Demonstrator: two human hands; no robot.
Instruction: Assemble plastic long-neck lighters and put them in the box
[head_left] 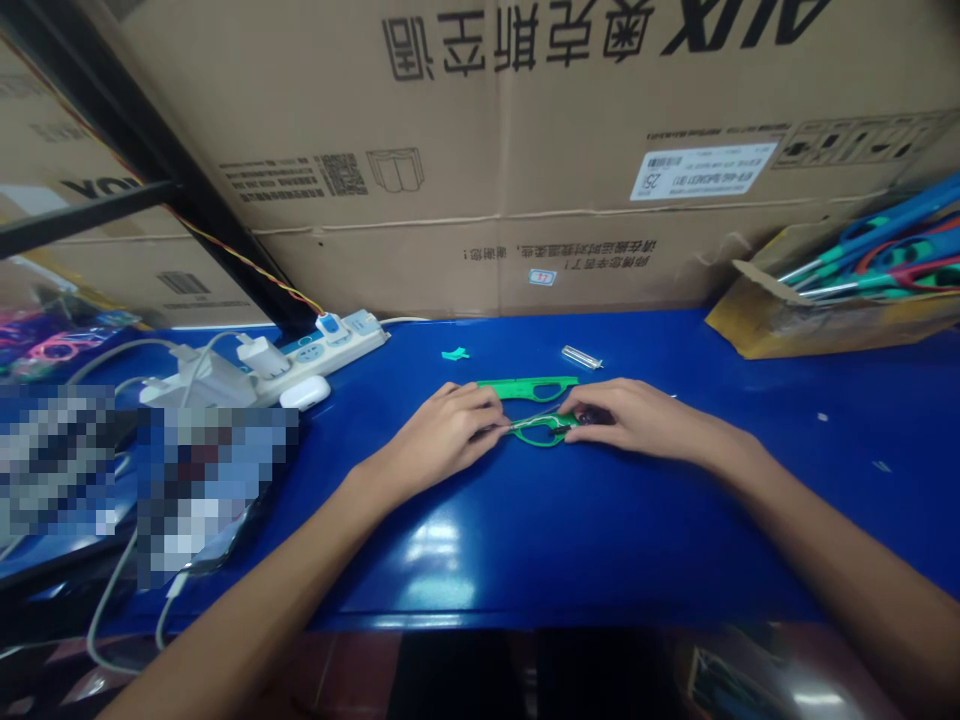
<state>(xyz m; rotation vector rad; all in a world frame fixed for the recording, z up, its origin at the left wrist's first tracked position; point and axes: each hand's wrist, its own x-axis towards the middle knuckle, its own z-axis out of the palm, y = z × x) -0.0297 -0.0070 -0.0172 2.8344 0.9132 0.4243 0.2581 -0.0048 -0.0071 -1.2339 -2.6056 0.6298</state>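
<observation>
Both my hands work on a green plastic lighter shell half (534, 436) with a looped trigger guard, low over the blue table. My left hand (457, 425) pinches its narrow left end, where a thin wire or rod lies along the shell. The fingers of my right hand (626, 415) close around the wider right end, with a dark part (594, 414) partly hidden under them. Just behind lies a second green shell half (525, 388), its left end beside my left fingers. Farther back are a small green trigger-like piece (454, 354) and a shiny metal tube (582, 357).
A carton (750, 335) of blue, red and green long-nosed lighters stands at the back right. A power strip (322, 352) with chargers and cables, a white earphone case (304, 392) and a blurred-out device (217, 490) lie left. A large cardboard box (450, 250) walls the back.
</observation>
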